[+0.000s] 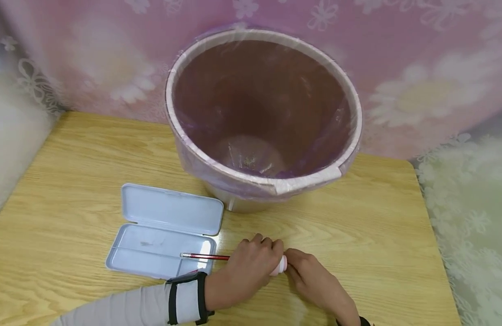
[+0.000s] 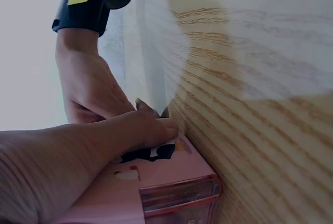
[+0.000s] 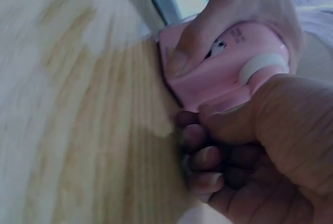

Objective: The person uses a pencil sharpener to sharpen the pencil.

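Note:
A pink crank pencil sharpener (image 1: 278, 268) sits low at the table, mostly covered by my left hand (image 1: 252, 260). That hand grips its body from above, thumb along one side in the right wrist view. A red pencil (image 1: 210, 256) runs from beneath the left hand out over the pencil case, its silver end pointing left; its other end is hidden. My right hand (image 1: 313, 278) pinches the crank end beside a white ring (image 3: 263, 65), thumb on it and fingers curled below. In the left wrist view, a clear drawer (image 2: 179, 195) shows on the sharpener's pink body.
A light blue pencil case (image 1: 153, 246) lies with its lid (image 1: 171, 209) folded back, left of the hands. Behind stands a large bin (image 1: 242, 206) lined with a thin clear bag. The wooden table (image 1: 381, 226) meets a pink flowered cloth (image 1: 397, 59) at the back.

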The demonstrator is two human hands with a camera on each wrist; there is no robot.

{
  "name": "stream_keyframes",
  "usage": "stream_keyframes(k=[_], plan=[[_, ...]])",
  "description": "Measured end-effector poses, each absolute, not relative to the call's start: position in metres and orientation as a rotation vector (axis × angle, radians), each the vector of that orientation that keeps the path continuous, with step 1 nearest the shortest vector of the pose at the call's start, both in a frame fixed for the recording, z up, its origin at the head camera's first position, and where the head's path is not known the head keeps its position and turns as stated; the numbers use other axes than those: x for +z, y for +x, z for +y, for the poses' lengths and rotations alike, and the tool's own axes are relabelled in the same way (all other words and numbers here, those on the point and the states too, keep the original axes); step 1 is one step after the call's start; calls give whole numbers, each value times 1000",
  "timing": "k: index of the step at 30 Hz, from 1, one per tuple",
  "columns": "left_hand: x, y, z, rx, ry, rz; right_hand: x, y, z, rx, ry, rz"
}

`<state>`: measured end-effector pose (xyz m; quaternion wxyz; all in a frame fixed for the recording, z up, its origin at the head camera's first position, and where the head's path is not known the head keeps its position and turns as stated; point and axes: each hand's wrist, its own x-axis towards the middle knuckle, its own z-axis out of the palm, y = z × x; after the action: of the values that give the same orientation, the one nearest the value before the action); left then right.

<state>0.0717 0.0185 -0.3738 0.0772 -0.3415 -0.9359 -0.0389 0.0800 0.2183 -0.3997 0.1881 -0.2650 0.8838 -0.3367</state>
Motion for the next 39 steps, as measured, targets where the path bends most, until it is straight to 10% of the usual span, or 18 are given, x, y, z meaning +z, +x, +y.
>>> stream_keyframes(k=[39], plan=[[-373, 68, 12, -206, -1093, -2734, -353, 69, 230, -1060, -1039, 2629]])
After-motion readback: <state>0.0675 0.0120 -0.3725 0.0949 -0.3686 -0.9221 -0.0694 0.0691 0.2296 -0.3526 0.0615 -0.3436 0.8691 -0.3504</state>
